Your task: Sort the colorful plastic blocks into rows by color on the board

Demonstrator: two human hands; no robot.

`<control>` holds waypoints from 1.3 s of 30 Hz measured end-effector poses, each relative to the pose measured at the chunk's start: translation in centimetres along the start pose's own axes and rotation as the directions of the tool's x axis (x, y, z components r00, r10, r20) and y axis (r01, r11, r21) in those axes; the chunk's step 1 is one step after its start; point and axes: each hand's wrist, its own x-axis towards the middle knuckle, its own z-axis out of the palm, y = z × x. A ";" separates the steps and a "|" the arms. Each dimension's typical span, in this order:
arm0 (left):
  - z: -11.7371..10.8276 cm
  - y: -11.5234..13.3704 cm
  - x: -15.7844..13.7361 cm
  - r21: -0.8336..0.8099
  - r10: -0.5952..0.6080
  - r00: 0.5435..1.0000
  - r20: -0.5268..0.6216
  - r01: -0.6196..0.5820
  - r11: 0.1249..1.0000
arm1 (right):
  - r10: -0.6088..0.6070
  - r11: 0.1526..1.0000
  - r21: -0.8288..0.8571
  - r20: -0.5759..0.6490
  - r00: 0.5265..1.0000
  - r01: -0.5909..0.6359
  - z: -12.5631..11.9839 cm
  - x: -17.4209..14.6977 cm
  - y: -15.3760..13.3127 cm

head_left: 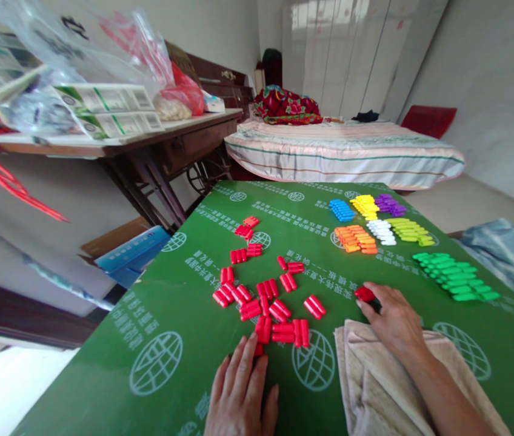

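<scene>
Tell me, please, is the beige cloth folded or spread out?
Folded. The cloth lies on the green table in layers, with stacked edges visible along its left side.

Soft even light | glare on glossy panels [339, 60] | lower-left floor [6, 393] blown out | edges stretched

Left hand [241, 393] cropped (bottom edge)

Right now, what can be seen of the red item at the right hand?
The red item is small and shiny, plastic-looking. The right hand pinches it, partly hiding its shape. It is just beyond the folded cloth; contact with the green tabletop cannot be judged.
</scene>
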 end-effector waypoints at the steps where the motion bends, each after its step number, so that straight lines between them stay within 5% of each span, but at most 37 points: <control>1: 0.0 0.0 0.0 -0.001 -0.002 1.000 0.000 0.002 1.000 | -0.002 1.000 -0.002 0.000 1.000 0.002 0.0 0.0 0.0; 15: -0.9 -0.9 0.7 0.093 0.151 0.988 0.009 -0.151 0.984 | 0.012 1.000 -0.003 0.006 1.000 -0.012 -0.2 0.2 -0.2; 39: -0.7 -1.2 0.6 0.109 0.167 0.985 0.035 -0.170 0.979 | 0.022 1.000 0.003 0.022 1.000 -0.022 -0.3 0.2 -0.5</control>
